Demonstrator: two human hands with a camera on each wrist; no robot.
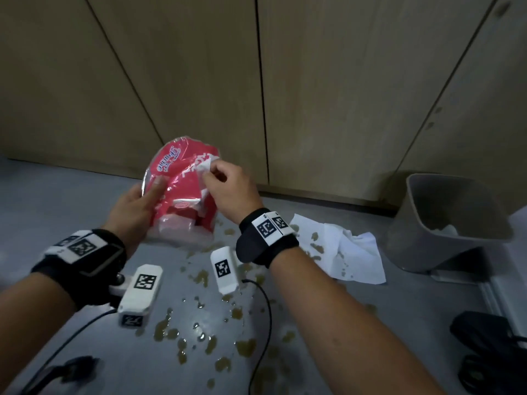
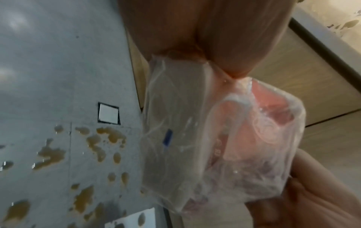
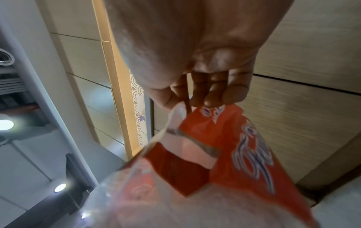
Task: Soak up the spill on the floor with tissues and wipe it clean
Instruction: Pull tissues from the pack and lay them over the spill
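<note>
A red plastic tissue pack is held up off the grey floor, close to the wooden wall panels. My left hand grips its left side, thumb on the front. My right hand pinches a white tissue at the pack's upper opening. The right wrist view shows thumb and fingers closed on that white tissue above the pack. Brown spill lies in scattered puddles on the floor below both arms, also visible in the left wrist view as spill beside the pack.
One white tissue lies spread on the floor at the right, with brown stains soaking through. A grey waste bin with white paper inside stands further right. Black cables and dark gear lie at the lower right.
</note>
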